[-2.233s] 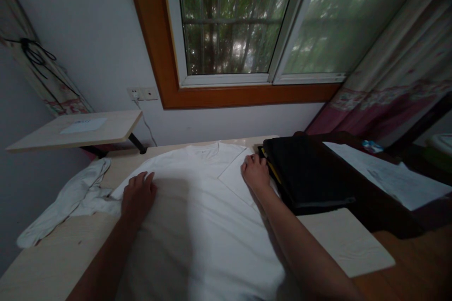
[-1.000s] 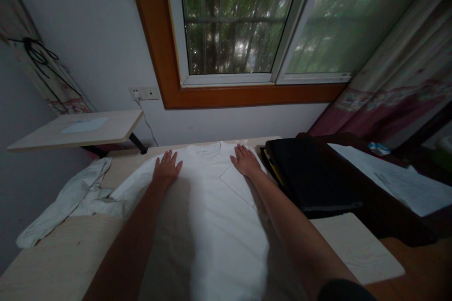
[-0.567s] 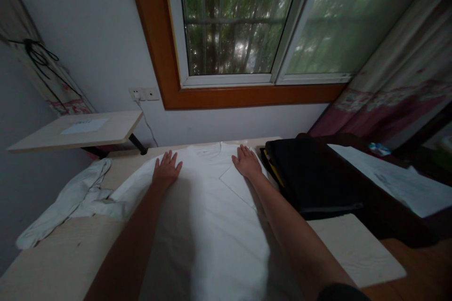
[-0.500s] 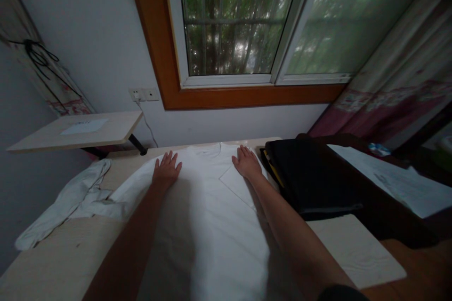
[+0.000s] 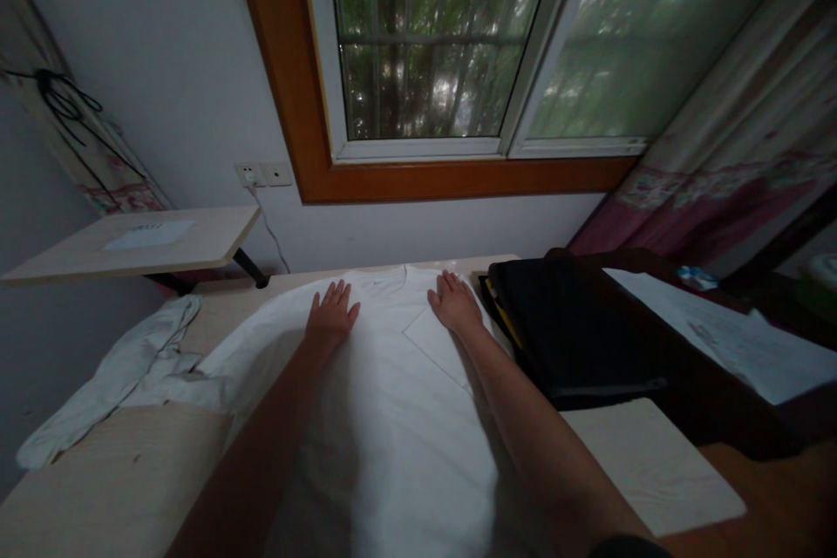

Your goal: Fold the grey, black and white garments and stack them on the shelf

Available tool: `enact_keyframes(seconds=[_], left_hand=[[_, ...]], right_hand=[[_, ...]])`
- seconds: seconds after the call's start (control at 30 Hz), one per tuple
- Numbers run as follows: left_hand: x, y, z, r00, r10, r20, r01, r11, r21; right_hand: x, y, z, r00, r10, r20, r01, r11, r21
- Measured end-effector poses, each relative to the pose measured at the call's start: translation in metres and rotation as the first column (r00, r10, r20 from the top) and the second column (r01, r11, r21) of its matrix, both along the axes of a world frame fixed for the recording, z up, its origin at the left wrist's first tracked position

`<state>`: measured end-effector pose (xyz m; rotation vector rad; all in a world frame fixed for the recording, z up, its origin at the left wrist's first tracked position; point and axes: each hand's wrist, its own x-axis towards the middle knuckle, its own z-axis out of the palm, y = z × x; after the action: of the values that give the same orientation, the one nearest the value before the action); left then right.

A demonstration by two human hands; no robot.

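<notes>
A white long-sleeved shirt (image 5: 411, 418) is spread over the light wooden desk (image 5: 118, 488), its collar at the far edge. One sleeve (image 5: 118, 384) trails out to the left in wrinkles. My left hand (image 5: 331, 312) lies flat on the shirt left of the collar, fingers spread. On the other side of the collar, my right hand (image 5: 456, 303) rests with fingers stretched out near the shirt's right shoulder. A thin square outline, perhaps a pocket, shows on the cloth beside my right hand. The right sleeve is not plainly visible.
A raised wooden shelf (image 5: 144, 246) with a paper label stands at the left rear. Dark folded items (image 5: 575, 331) lie right of the shirt, beside a white sheet (image 5: 725, 331) on dark furniture. Behind the desk are a wall socket (image 5: 262, 174) and a window (image 5: 438, 44).
My left hand has slid right across the shirt, closer to the collar. My right hand stays at the same spot on the cloth. The view has shifted slightly.
</notes>
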<state>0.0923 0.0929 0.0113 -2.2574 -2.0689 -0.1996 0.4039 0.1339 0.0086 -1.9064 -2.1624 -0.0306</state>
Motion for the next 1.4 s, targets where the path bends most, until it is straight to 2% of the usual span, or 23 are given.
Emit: enact_keyframes(seconds=[0.13, 0.27, 0.47, 0.57, 0.8, 0.9, 1.13, 1.4], left_hand=[[-0.023, 0.010, -0.001, 0.995, 0.096, 0.002, -0.096, 0.995, -0.017], [-0.040, 0.013, 0.001, 0.992, 0.127, -0.002, -0.127, 0.991, -0.034], [-0.042, 0.011, 0.001, 0.991, 0.132, -0.011, -0.132, 0.991, -0.036], [-0.043, 0.011, -0.001, 0.992, 0.128, -0.012, -0.128, 0.991, -0.028], [-0.043, 0.011, 0.001, 0.991, 0.132, 0.004, -0.132, 0.991, -0.039], [-0.041, 0.004, 0.002, 0.991, 0.136, -0.012, -0.137, 0.990, -0.017], [-0.040, -0.029, -0.002, 0.987, 0.146, -0.061, -0.141, 0.987, 0.078], [-0.052, -0.057, 0.001, 0.995, 0.045, -0.094, -0.039, 0.998, 0.058]], right_hand=[[0.001, -0.001, 0.001, 1.000, 0.005, -0.007, -0.005, 1.000, 0.002], [0.002, 0.000, -0.001, 1.000, 0.011, -0.017, -0.011, 1.000, 0.016], [0.003, -0.003, -0.005, 0.998, 0.019, -0.061, -0.014, 0.997, 0.077], [0.005, -0.012, -0.003, 0.996, 0.068, -0.052, -0.063, 0.994, 0.092], [0.006, -0.033, 0.002, 0.990, 0.141, 0.003, -0.141, 0.990, 0.002], [0.006, -0.034, 0.005, 0.991, 0.131, 0.015, -0.131, 0.991, -0.011], [0.006, -0.034, 0.004, 0.992, 0.121, 0.027, -0.121, 0.993, -0.003], [0.007, -0.040, 0.004, 0.999, 0.043, 0.024, -0.043, 0.999, -0.002]])
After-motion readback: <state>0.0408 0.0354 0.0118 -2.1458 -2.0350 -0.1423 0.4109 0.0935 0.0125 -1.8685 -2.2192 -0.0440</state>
